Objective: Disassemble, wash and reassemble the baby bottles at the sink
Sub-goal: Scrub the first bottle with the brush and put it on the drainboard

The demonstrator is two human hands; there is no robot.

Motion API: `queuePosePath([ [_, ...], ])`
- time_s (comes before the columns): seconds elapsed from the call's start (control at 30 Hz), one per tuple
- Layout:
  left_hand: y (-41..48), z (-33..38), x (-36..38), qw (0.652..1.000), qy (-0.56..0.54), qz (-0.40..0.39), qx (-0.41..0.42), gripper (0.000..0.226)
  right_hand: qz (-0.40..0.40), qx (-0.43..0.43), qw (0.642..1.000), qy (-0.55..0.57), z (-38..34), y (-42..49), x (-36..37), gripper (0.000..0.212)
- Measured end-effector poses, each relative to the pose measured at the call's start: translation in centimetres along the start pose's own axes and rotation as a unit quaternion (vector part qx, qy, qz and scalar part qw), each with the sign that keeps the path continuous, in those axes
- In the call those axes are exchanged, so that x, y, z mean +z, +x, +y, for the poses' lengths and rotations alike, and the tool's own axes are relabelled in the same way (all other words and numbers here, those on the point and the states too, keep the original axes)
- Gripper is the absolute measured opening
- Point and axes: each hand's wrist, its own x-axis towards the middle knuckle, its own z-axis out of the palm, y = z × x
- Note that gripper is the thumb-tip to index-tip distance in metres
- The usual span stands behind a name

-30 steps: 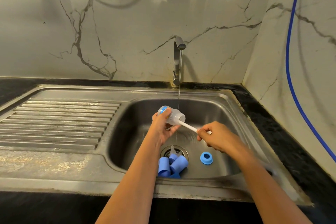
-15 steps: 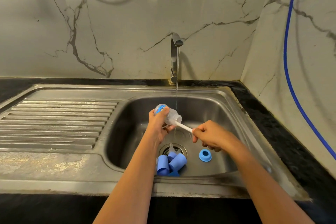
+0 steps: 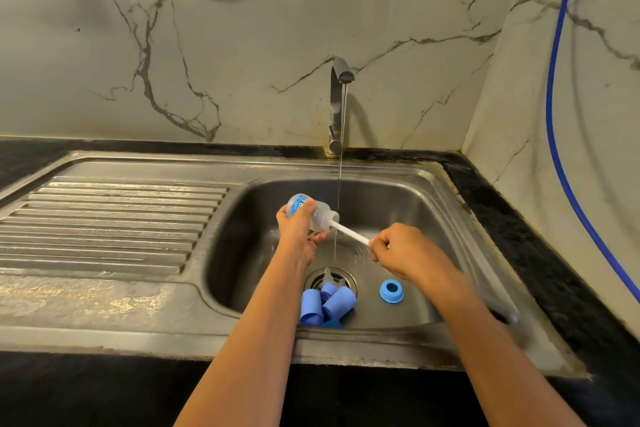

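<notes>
My left hand [image 3: 299, 236] grips a clear baby bottle [image 3: 320, 215] with a blue print, held on its side over the sink basin [image 3: 398, 204], mouth facing right. My right hand [image 3: 401, 250] grips the white handle of a bottle brush [image 3: 348, 231] whose head is inside the bottle. A thin stream of water falls from the tap [image 3: 337, 104] just past the bottle's mouth. On the basin floor lie two blue caps [image 3: 327, 305] and a clear teat [image 3: 329, 276] by the drain, and a blue screw ring [image 3: 391, 291] to the right.
A ribbed steel drainboard [image 3: 104, 222] lies left of the basin. Black countertop [image 3: 536, 246] borders the sink, with marble walls behind and to the right. A blue hose [image 3: 554, 114] runs down the right wall.
The brush handle shifted slightly in and out of the bottle as my right hand moved a little. The bottle stays under the running tap in my left hand.
</notes>
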Motion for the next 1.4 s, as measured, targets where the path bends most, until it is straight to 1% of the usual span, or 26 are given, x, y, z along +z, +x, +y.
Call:
queuePosePath([
  [0.07,-0.1,0.2,0.0,1.000,-0.011,0.005,-0.022,0.054,-0.013,-0.005,1.000,0.004,0.3,-0.2,-0.5,0.031],
  [0.13,-0.3,0.4,0.1,0.998,-0.030,0.004,-0.047,0.053,-0.007,-0.012,1.000,-0.004,0.6,-0.5,-1.1,0.032],
  [0.2,-0.5,0.5,0.1,0.997,-0.038,0.003,-0.062,0.053,0.014,-0.022,0.999,-0.030,0.8,-1.0,-1.5,0.032],
  [0.27,-0.5,0.3,0.0,0.998,-0.035,0.012,-0.059,0.055,0.045,-0.039,0.997,-0.059,1.0,-1.3,-1.7,0.033],
  [0.3,-0.4,0.3,-0.2,0.998,-0.026,0.027,-0.047,0.057,0.059,-0.046,0.994,-0.076,1.2,-1.4,-2.0,0.033],
  [0.37,0.2,0.4,-0.6,0.997,0.012,0.079,-0.002,0.060,0.082,-0.044,0.991,-0.100,1.8,-1.6,-2.6,0.034],
  [0.43,0.9,0.6,-1.0,0.987,0.089,0.120,0.066,0.060,0.095,-0.021,0.989,-0.107,2.6,-1.5,-3.1,0.036],
  [0.47,1.2,0.8,-1.0,0.977,0.140,0.121,0.102,0.060,0.098,-0.001,0.989,-0.114,2.9,-1.4,-3.2,0.035],
  [0.57,2.1,0.9,-0.1,0.936,0.280,0.068,0.203,0.055,0.093,0.058,0.984,-0.142,3.3,-0.8,-2.8,0.024],
  [0.63,2.7,1.0,0.9,0.900,0.350,0.022,0.258,0.052,0.091,0.082,0.984,-0.130,3.3,-0.6,-2.5,0.021],
  [0.7,3.3,1.2,1.9,0.869,0.400,-0.012,0.290,0.051,0.092,0.092,0.984,-0.119,3.1,-0.5,-2.4,0.021],
  [0.73,3.6,1.3,2.4,0.859,0.414,-0.026,0.299,0.052,0.090,0.092,0.985,-0.117,3.1,-0.5,-2.4,0.021],
  [0.97,4.7,2.0,4.9,0.821,0.458,-0.104,0.324,0.054,0.065,0.106,0.985,-0.121,2.8,-0.6,-2.4,0.022],
  [1.03,4.8,2.5,5.5,0.822,0.448,-0.110,0.334,0.053,0.063,0.107,0.985,-0.117,2.8,-0.5,-2.4,0.021],
  [1.07,4.8,2.7,5.7,0.830,0.433,-0.107,0.334,0.052,0.063,0.107,0.986,-0.114,2.8,-0.5,-2.4,0.021],
  [1.1,5.0,2.8,6.0,0.848,0.404,-0.100,0.327,0.051,0.063,0.106,0.986,-0.113,2.8,-0.5,-2.4,0.021],
  [1.13,5.1,2.9,6.2,0.876,0.361,-0.086,0.306,0.051,0.064,0.105,0.986,-0.114,2.8,-0.6,-2.5,0.021],
  [1.17,5.2,2.9,6.6,0.912,0.305,-0.069,0.267,0.052,0.066,0.103,0.986,-0.116,2.8,-0.6,-2.5,0.020],
  [1.2,5.2,3.0,6.9,0.950,0.232,-0.047,0.205,0.054,0.068,0.102,0.986,-0.117,2.8,-0.6,-2.6,0.020],
  [1.23,5.2,3.1,7.1,0.980,0.150,-0.032,0.124,0.057,0.070,0.102,0.985,-0.118,2.7,-0.7,-2.6,0.020],
  [1.27,5.1,3.1,7.2,0.996,0.064,-0.031,0.046,0.057,0.071,0.102,0.985,-0.120,2.7,-0.7,-2.6,0.020],
  [1.3,4.7,3.0,7.2,0.999,-0.003,-0.041,-0.016,0.053,0.070,0.103,0.985,-0.123,2.7,-0.8,-2.6,0.020],
  [1.33,4.5,2.7,7.0,0.995,-0.051,-0.057,-0.058,0.045,0.067,0.104,0.985,-0.124,2.7,-0.8,-2.6,0.020],
  [1.37,4.3,2.2,6.7,0.990,-0.089,-0.072,-0.088,0.039,0.064,0.105,0.985,-0.123,2.7,-0.7,-2.5,0.019],
  [1.4,4.3,1.7,6.5,0.982,-0.126,-0.084,-0.111,0.038,0.060,0.107,0.985,-0.121,2.7,-0.6,-2.3,0.019],
])
